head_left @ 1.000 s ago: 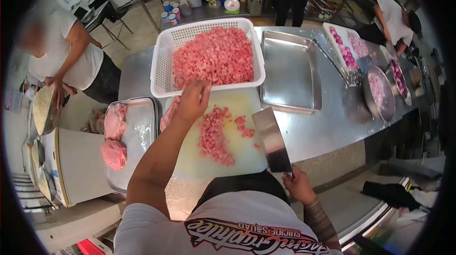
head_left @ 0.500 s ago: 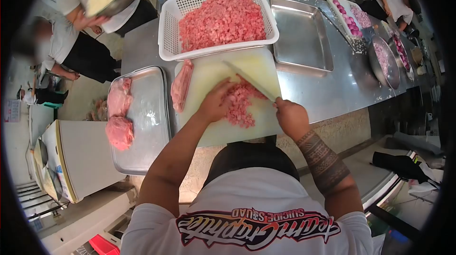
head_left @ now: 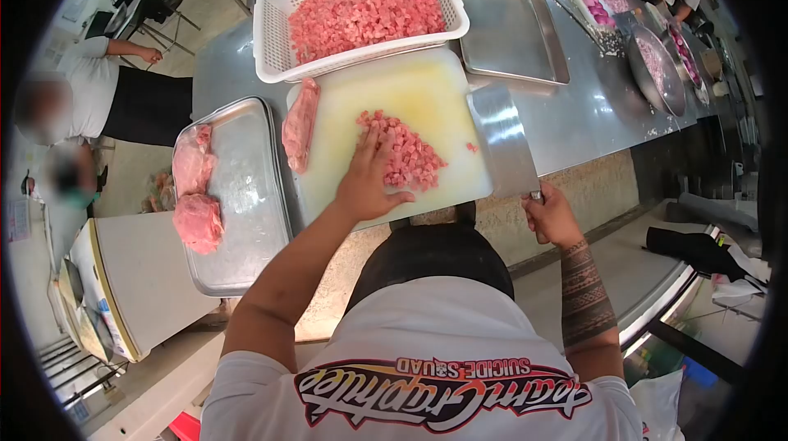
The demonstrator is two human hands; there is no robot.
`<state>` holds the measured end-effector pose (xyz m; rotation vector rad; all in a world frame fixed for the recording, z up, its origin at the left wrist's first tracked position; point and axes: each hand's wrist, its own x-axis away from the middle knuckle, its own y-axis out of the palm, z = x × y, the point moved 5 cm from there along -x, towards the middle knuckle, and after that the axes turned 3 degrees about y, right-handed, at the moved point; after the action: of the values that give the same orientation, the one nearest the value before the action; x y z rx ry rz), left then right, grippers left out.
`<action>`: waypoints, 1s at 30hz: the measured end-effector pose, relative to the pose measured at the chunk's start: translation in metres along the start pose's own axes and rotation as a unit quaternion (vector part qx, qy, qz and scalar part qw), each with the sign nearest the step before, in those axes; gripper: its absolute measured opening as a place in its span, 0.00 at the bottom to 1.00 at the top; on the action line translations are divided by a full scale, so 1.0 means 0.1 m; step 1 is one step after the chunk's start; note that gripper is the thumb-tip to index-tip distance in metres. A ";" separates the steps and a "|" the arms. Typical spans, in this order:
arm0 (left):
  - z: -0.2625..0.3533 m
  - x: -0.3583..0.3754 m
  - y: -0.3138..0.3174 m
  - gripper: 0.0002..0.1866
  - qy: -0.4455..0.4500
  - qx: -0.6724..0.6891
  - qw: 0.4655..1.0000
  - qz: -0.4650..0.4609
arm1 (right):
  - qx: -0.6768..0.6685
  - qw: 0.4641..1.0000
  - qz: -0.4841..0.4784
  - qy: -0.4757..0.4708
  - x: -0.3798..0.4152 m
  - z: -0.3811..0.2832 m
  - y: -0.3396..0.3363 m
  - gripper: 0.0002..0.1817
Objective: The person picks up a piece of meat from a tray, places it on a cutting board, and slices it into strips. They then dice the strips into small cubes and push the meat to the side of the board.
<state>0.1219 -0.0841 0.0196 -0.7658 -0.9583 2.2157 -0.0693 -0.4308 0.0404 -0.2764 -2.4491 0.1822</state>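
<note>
My left hand (head_left: pixel 368 181) lies over a pile of diced raw meat (head_left: pixel 413 158), fingers stretched and touching it, thumb out to the side. The pile sits on a pale cutting board (head_left: pixel 427 88). My right hand (head_left: pixel 552 213) is wrapped round the handle of a cleaver (head_left: pixel 506 145), past the board's right edge. Its broad blade points away from me and reaches the board's right side. A small scrap of meat (head_left: pixel 472 147) lies apart from the pile, near the blade. On the board's left edge rests a long uncut strip of meat (head_left: pixel 301 126).
Behind the board stands a white perforated basket (head_left: pixel 271 51) heaped with diced meat. A metal tray (head_left: pixel 254 227) at left bears two meat pieces. Farther right are another metal tray (head_left: pixel 513 70), a metal bowl (head_left: pixel 675 92) and a board of onions. A person (head_left: pixel 90 84) is at left.
My right hand has drawn the cleaver right, off the meat, and its broad blade now shows. My left hand has flattened onto the pile. The person carrying a bowl has left the view.
</note>
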 end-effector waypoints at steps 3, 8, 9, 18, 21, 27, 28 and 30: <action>0.22 -0.02 0.16 0.68 -0.002 -0.052 0.998 0.033 | -0.044 0.999 -0.018 0.025 0.06 0.26 0.22 0.04; 0.41 -0.10 0.32 0.62 -0.039 -0.101 0.992 0.059 | -0.076 0.995 -0.071 0.000 -0.06 0.24 1.04 0.05; 0.43 -0.11 0.30 0.61 -0.042 -0.107 0.991 0.066 | -0.071 0.995 -0.070 -0.004 -0.06 0.19 1.25 0.05; 0.40 -0.10 0.24 0.49 -0.049 -0.097 0.987 0.117 | -0.130 0.978 -0.163 -0.014 -0.15 0.12 2.05 0.06; 0.45 -0.14 0.18 0.48 -0.043 -0.087 0.986 0.133 | -0.130 0.978 -0.161 -0.012 -0.05 -0.02 1.99 0.07; 0.63 -0.67 -0.30 0.48 -0.003 -0.086 0.978 0.190 | -0.105 0.983 -0.126 -0.083 -0.05 -0.69 1.73 0.09; 0.60 -0.86 -0.41 0.47 0.007 -0.091 0.973 0.210 | -0.098 0.986 -0.121 -0.068 -0.11 -0.94 1.67 0.09; 0.44 -1.35 -0.65 0.46 0.026 -0.100 0.963 0.249 | -0.083 0.987 -0.121 -0.071 -0.45 -1.42 1.51 0.09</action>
<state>0.1984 -0.1626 0.1312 -1.2680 -1.0619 2.5238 0.0773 -0.2871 0.0934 -0.0370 -2.6168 -0.1116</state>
